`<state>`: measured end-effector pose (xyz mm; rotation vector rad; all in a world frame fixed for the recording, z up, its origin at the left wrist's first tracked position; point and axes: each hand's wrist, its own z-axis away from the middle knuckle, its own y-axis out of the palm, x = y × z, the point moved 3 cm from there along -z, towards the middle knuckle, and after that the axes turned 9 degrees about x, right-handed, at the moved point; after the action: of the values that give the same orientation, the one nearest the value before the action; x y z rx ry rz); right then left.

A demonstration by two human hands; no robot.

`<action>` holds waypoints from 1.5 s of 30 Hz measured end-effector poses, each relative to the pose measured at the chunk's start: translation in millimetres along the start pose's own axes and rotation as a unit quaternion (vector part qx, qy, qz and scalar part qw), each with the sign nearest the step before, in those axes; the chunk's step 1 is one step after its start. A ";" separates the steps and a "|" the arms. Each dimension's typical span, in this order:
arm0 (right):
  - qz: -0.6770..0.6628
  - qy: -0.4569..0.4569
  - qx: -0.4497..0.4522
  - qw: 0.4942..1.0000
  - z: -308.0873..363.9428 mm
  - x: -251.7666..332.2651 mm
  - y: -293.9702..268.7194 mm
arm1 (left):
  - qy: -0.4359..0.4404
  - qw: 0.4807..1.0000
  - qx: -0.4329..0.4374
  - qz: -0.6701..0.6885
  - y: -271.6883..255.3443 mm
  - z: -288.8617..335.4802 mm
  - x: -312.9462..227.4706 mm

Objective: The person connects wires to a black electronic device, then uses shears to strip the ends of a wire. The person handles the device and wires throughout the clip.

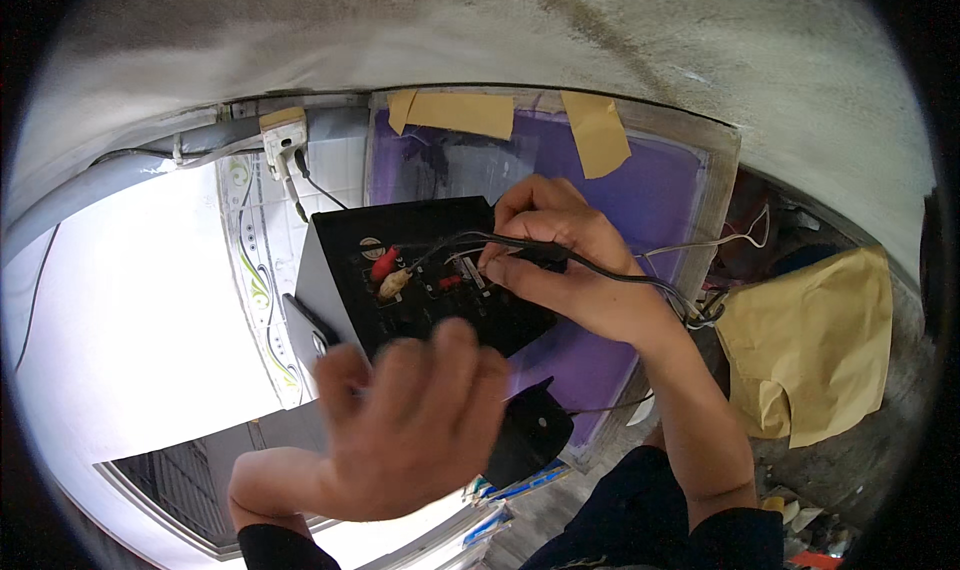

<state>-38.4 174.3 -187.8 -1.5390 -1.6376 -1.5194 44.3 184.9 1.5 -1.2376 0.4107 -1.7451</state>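
Note:
A black box [420,315] that looks like a speaker unit lies with its panel of sockets facing up. One red plug [385,263] and one pale yellowish plug [394,285] sit in the panel, with a dark cable [530,243] running from them across my right hand. My right hand [560,255] pinches a thin wire [462,257] beside a row of terminals [472,273]; the fingertips partly hide its end. Blurred by motion, my left hand [405,425] hovers over the box's near side, its thumb apart from its bent fingers and nothing visible in it.
Under the box is a purple framed board [655,200] with strips of brown tape. A white power plug [285,140] hangs at the back left. A dark phone-like slab [308,325] leans beside the box. Brown paper [805,345] lies right; a smaller black object [535,428] sits near.

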 end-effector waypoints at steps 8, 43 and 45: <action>-0.014 -0.031 0.053 0.998 4.9 1.0 -5.9 | -0.117 0.993 -0.010 0.018 -9.7 -10.0 13.8; -0.134 -0.045 0.066 0.988 6.2 1.5 -1.0 | -0.131 0.989 -0.059 0.021 -10.0 -19.3 16.3; -0.152 -0.045 0.064 0.985 5.6 1.0 0.2 | -0.139 0.987 -0.074 0.033 -8.2 -20.5 16.0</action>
<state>-36.4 179.6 -188.7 -1.3549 -2.0564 -1.4745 21.5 171.2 7.2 -1.5331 0.4170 -1.4812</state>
